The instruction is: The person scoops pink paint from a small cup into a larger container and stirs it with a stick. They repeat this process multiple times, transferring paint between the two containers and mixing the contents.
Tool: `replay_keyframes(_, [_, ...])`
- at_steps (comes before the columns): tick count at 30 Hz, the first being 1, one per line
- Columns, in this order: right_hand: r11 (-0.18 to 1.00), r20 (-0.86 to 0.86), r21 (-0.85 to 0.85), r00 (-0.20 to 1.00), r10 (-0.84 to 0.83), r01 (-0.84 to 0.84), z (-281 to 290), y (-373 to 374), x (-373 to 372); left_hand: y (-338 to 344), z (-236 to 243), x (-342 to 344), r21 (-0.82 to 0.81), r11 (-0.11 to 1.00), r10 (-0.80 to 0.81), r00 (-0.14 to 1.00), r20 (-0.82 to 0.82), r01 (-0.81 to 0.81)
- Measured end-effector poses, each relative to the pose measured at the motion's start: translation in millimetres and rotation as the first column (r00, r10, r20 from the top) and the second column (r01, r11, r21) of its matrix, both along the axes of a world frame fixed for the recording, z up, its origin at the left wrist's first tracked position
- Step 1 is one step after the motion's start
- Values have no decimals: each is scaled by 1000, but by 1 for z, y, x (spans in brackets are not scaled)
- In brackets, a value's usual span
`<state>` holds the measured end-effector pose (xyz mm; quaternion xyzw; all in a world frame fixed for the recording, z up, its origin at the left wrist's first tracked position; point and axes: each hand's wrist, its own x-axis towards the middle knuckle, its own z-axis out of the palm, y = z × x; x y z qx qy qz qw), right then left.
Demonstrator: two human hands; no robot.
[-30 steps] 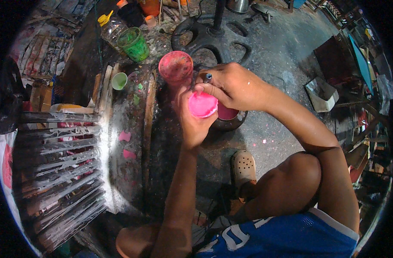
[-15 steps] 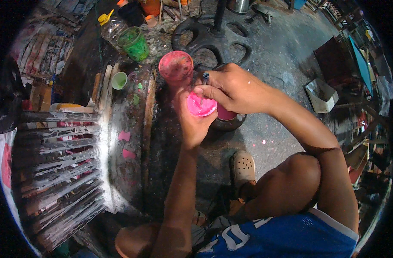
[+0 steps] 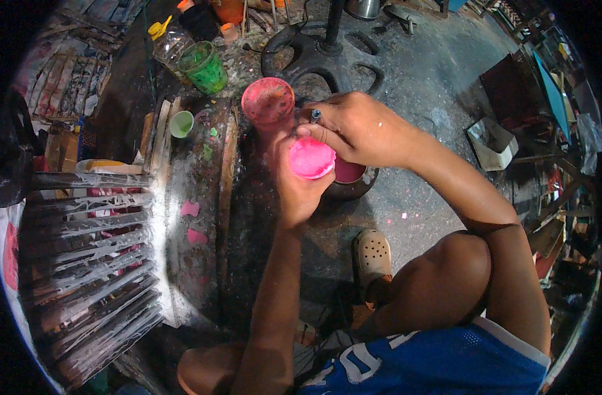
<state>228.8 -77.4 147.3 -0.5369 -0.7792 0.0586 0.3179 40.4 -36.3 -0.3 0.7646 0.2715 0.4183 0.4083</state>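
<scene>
My left hand [image 3: 297, 196] is wrapped round a small cup [image 3: 312, 158] that is full of bright pink paint-like liquid. Close above its far rim, my right hand [image 3: 367, 131] is closed on a thin tool with a dark round end [image 3: 316, 115]; the rest of the tool is hidden by the fingers, so its kind cannot be told. Just beyond the left hand stands a larger pink-stained tub [image 3: 268, 100]. Partly behind the cup and right hand, a round container [image 3: 350, 172] holds darker pink liquid.
At left, a rack of white-streaked bars [image 3: 103, 237] adjoins a paint-spotted ledge [image 3: 196, 178]. A white cup [image 3: 182, 124], a green-stained tub [image 3: 203, 67] and a yellow-capped bottle [image 3: 166, 39] stand farther off. A black metal base with a pole [image 3: 330, 46] lies ahead; a white box [image 3: 492, 146] is at right.
The pink surface in the cup, swirled before, now looks smoother and fuller in view. Both hands have barely shifted and keep their grips.
</scene>
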Motion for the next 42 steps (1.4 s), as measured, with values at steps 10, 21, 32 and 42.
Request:
replay_keyframes(10, [983,-96,-173,994,45,-61,17,-7,-2,-3,4,3,-106,994,-26,996,86,35])
replay_keyframes(21, [987,-139,-160,990,-33,10,9,-7,-7,3,3,2,-142,989,-29,994,102,44])
replay_keyframes(32, [996,-53,-92,998,-19,14,11,-4,6,2,-2,3,-80,997,-7,997,81,14])
replay_keyframes(42, [989,-127,-136,991,44,-61,22,-12,-2,2,-3,7,-247,966,-32,985,170,74])
